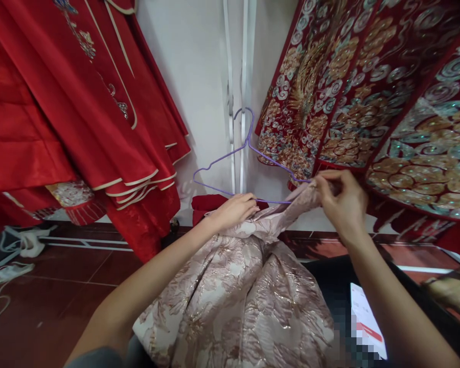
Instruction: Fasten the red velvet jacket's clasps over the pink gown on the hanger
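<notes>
A pale pink brocade garment (249, 286) with a shiny leaf pattern spreads across my lap; whether it is a dress or a jacket I cannot tell. Above its top edge stands a purple wire hanger (220, 156), hook upward, its right end inside the garment's shoulder. My right hand (341, 199) pinches the cloth at that right end between thumb and fingers. Closer to the middle, my left hand (237, 209) has its fingers curled over the garment's upper edge, beside the hanger's bottom bar. The hanger's left end is bare.
Red garments with cream piping (138, 133) hang at the left. Heavily embroidered red garments (341, 97) hang at the right. Between them is a white wall with upright white poles (237, 168). A lit phone (368, 322) lies by my right forearm. White cables (7, 276) run over the tiled floor.
</notes>
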{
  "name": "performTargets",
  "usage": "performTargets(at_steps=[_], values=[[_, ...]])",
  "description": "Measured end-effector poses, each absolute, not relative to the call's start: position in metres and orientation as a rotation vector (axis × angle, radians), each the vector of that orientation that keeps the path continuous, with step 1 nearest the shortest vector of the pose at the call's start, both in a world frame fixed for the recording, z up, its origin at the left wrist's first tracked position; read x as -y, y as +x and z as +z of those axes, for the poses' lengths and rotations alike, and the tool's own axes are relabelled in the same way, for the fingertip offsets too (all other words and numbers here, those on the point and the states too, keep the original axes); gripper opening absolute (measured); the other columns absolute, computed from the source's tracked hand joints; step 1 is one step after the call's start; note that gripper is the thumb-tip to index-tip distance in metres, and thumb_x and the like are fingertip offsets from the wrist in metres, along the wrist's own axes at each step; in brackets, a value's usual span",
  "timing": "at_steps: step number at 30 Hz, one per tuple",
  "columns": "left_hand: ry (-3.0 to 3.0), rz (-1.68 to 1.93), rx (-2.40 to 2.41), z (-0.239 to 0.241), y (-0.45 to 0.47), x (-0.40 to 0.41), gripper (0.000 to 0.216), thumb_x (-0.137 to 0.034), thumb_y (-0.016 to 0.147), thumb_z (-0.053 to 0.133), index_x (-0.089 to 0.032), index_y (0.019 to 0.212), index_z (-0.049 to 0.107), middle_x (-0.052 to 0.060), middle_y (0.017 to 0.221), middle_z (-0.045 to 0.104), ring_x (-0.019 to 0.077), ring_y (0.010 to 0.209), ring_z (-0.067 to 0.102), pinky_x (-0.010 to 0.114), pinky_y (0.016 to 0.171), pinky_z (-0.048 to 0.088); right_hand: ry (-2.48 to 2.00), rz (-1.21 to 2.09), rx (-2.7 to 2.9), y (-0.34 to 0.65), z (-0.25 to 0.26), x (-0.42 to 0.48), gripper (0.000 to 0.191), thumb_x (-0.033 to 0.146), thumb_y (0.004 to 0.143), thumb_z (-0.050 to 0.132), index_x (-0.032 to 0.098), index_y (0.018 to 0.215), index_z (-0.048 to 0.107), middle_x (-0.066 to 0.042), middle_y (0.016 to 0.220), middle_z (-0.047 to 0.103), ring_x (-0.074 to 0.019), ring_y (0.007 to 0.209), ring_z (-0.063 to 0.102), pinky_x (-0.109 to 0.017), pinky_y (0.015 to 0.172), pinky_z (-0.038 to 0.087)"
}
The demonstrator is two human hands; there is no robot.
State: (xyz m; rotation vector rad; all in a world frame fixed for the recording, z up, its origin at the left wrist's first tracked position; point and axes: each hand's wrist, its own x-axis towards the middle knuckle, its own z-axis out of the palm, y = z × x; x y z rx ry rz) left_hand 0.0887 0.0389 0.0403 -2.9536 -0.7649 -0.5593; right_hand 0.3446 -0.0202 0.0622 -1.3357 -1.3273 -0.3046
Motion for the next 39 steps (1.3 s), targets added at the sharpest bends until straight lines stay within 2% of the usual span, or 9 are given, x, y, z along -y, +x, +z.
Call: performTargets(at_steps=[4,7,11,16,19,28,39], values=[[-3.055,-0.771,0.797,0.045,0.082,-0.036,0.035,-0.034,0.100,0.029,-0.017,0.106,0.058,0.008,0.110,0.060,0.0162,0.099,0.059,0.028,0.086,0.046,-1.132,-0.255,1.457,0.316,0.083,-0.020,0.015,0.033,0.085,0.058,0.021,0.085,0.066,-0.007,0.099,0.071,-0.0232,0.098,0.063,-0.039,0.091,0.045],[-3.054,-0.904,0.854,0.047,0.080,-0.033,0.033,-0.034,0.100,0.029,-0.018,0.105,0.058,0.008,0.109,0.061,0.0159,0.098,0.059,0.028,0.086,0.047,-1.091,-0.141,1.512,0.299,0.081,-0.045,0.017,0.036,0.085,0.057,0.022,0.086,0.066,-0.006,0.098,0.071,-0.0232,0.094,0.065,-0.038,0.087,0.047],[-2.987,-1.069,0.885,0.049,0.076,-0.031,0.029,-0.031,0.099,0.032,-0.018,0.099,0.058,0.006,0.101,0.062,0.0144,0.094,0.059,0.026,0.085,0.045,-1.219,-0.050,1.510,0.295,0.064,-0.064,0.024,0.040,0.086,0.055,0.022,0.100,0.061,-0.006,0.092,0.070,-0.0236,0.083,0.065,-0.035,0.076,0.047],[-2.439,-1.484,1.219,0.054,0.040,-0.040,0.029,-0.033,0.097,0.038,-0.018,0.089,0.061,0.005,0.089,0.063,0.0152,0.086,0.058,0.026,0.080,0.044,-1.259,-0.023,1.629,0.312,0.063,-0.065,0.027,0.042,0.091,0.044,0.021,0.095,0.062,-0.007,0.090,0.070,-0.0239,0.080,0.064,-0.035,0.075,0.046],[-2.022,-1.680,1.470,0.053,0.002,-0.048,0.027,-0.039,0.093,0.045,-0.018,0.092,0.063,0.004,0.090,0.067,0.0165,0.085,0.060,0.027,0.079,0.044,-1.262,-0.040,1.638,0.324,0.071,-0.062,0.029,0.043,0.090,0.045,0.021,0.095,0.063,-0.008,0.092,0.071,-0.0244,0.081,0.064,-0.035,0.076,0.046],[-1.804,-1.484,1.825,0.022,-0.054,-0.051,0.029,-0.042,0.091,0.044,-0.019,0.090,0.062,0.006,0.085,0.069,0.0202,0.077,0.063,0.027,0.072,0.043,-1.260,-0.094,1.641,0.330,0.078,-0.057,0.029,0.041,0.089,0.047,0.020,0.096,0.066,-0.010,0.095,0.072,-0.0258,0.083,0.065,-0.036,0.075,0.048],[-1.870,-1.634,1.762,0.027,-0.050,-0.048,0.029,-0.042,0.092,0.043,-0.020,0.091,0.060,0.003,0.083,0.066,0.0159,0.075,0.060,0.024,0.073,0.043,-1.246,-0.083,1.624,0.330,0.078,-0.058,0.029,0.041,0.087,0.049,0.020,0.095,0.067,-0.008,0.094,0.073,-0.0249,0.083,0.065,-0.036,0.075,0.049]])
